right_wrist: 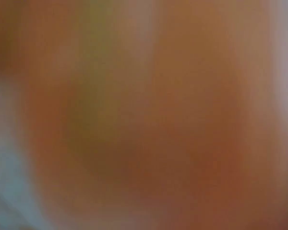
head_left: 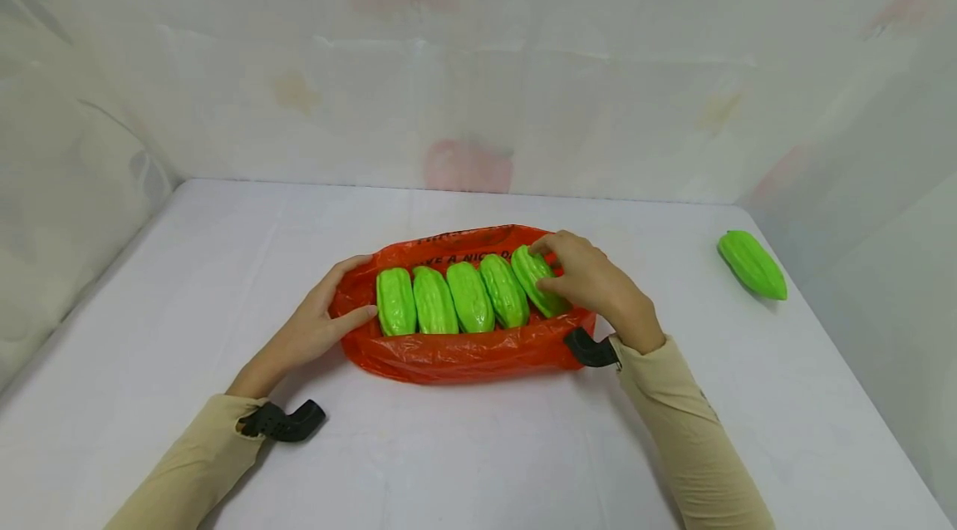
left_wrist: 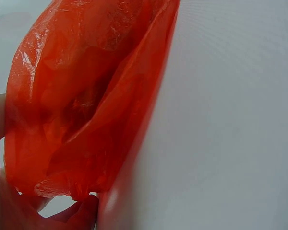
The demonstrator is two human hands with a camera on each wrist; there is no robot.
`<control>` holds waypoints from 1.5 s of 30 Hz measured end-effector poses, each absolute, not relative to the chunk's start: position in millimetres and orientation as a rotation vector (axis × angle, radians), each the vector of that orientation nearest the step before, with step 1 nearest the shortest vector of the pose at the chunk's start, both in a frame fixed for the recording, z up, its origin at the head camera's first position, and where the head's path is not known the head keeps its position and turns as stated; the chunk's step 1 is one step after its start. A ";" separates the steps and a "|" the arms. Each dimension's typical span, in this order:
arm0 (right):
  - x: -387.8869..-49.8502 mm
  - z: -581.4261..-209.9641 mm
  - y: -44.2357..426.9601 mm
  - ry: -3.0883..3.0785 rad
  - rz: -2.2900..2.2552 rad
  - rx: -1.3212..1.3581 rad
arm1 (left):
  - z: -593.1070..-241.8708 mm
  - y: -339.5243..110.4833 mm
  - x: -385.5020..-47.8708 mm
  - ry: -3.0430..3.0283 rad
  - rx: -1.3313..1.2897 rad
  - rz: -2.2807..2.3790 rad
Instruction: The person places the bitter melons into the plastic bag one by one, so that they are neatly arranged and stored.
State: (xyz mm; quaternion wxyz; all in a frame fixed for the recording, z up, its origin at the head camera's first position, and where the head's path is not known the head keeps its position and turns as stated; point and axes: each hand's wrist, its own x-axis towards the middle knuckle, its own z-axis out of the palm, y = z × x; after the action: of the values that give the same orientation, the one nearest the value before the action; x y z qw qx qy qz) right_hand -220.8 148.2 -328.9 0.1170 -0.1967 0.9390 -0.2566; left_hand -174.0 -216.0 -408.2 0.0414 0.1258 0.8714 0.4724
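A red plastic bag (head_left: 463,360) lies with its mouth wide in the middle of the table, with dark lettering inside its far side. Several bright green, ridged starfruit (head_left: 473,297) lie side by side in it. My left hand (head_left: 317,322) grips the bag's left end, thumb near the leftmost fruit; the left wrist view shows the bag's red film (left_wrist: 86,105) against the fingers. At the right end, my right hand (head_left: 591,272) holds the rightmost starfruit (head_left: 531,272), which tilts, between fingers and thumb. The right wrist view is too blurred to read.
Another green starfruit (head_left: 752,264) lies apart near the table's right edge. A white cloth (head_left: 463,463) covers the table. Pale patterned sheets (head_left: 478,98) hang behind it and at both sides. Black wrist mounts (head_left: 287,422) stick out from both sleeves.
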 end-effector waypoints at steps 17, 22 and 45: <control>-225.0 -332.8 147.7 2.748 -0.665 -0.557 | -403.6 -214.5 -172.6 2.653 0.386 1.459; -222.7 -327.9 150.4 2.741 -0.736 -0.593 | -403.8 -214.4 -173.0 2.654 0.384 1.457; -225.7 -314.0 170.9 2.753 -0.995 -0.752 | -405.3 -216.1 -172.6 2.655 0.391 1.475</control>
State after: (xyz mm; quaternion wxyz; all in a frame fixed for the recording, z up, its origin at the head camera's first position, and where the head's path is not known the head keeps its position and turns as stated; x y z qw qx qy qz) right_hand -225.7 170.9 -314.0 0.0597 -0.2483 0.9093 -0.3285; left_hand -172.6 -216.1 -405.3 0.0395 0.1277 0.8663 0.4814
